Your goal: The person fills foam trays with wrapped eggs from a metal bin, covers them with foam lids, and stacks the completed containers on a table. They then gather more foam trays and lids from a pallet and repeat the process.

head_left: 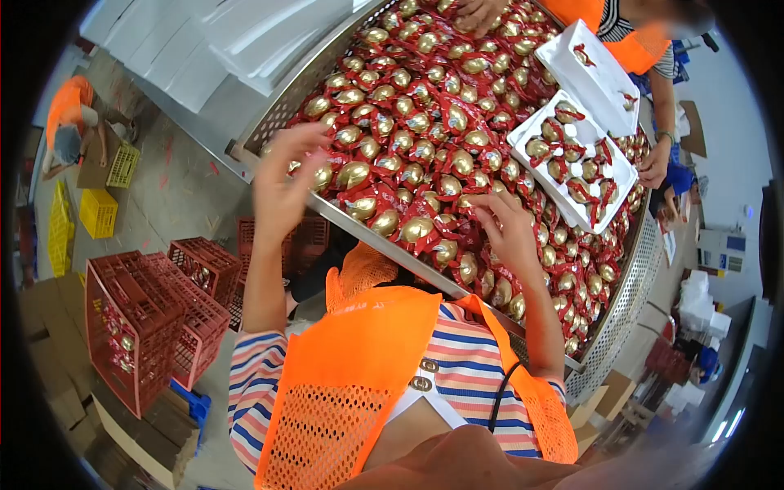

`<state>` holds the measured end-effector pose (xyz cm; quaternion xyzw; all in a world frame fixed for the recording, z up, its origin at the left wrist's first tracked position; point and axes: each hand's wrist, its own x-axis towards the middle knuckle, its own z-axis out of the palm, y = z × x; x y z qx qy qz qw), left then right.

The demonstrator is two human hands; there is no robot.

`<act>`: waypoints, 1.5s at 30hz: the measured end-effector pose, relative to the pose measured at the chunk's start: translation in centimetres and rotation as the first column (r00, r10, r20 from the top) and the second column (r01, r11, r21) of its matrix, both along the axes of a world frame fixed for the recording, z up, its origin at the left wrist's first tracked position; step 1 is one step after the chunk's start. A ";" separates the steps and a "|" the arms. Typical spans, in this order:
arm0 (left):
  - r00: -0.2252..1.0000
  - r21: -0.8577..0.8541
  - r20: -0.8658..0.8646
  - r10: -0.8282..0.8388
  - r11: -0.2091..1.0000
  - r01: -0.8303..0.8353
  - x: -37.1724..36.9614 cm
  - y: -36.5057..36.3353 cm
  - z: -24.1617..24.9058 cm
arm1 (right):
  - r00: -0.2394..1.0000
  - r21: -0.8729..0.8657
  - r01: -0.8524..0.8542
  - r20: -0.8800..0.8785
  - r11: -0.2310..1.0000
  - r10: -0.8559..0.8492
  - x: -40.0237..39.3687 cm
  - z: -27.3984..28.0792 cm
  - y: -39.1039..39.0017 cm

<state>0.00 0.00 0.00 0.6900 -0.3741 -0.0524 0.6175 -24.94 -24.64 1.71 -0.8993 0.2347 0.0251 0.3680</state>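
Nearest the camera: the person's own chest, orange mesh vest (384,384) over a striped shirt (469,367). Both forearms reach up into a big perforated steel tray (621,327) heaped with gold eggs in red wrappers (425,122).

Left hand (282,184): raised over the tray's near rim, motion-blurred. Fingers look spread and loosely curled. Can't tell if anything is in it; a gold egg (353,173) sits just beside the fingertips.

Right hand (510,229): palm down on the pile near the tray's front edge, fingers slightly apart and bent, tips touching wrapped eggs. Not clamped on any one egg that I can make out.

Left of the person, on the floor: red plastic crates (155,318), one with some wrapped eggs inside. Yellow crates (98,212) further off, next to a crouching person in an orange top (69,122).

Further up on the pile: white moulded insert tray (572,155), partly filled with eggs. A second white tray (584,77) beyond it, nearly bare. A co-worker's hand (653,167) rests at the tray's far right rim; another co-worker's hand (478,12) is on the pile at the top edge.
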 end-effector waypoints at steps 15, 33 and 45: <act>0.871 0.699 0.027 -0.490 0.633 0.334 3.0 -6.9 -4.7 | 0.945 0.475 -0.278 0.291 0.835 0.149 4.2 -3.5 -1.2; 0.761 0.203 -0.612 -0.214 0.888 0.413 2.2 -8.2 -4.2 | 0.624 0.947 0.006 0.247 0.321 -0.741 -6.2 1.0 -8.5; 0.117 -0.339 -0.914 -0.389 0.889 0.309 -4.7 -21.8 -0.7 | 0.671 -0.154 0.635 0.595 0.757 -0.442 -4.6 3.1 -24.3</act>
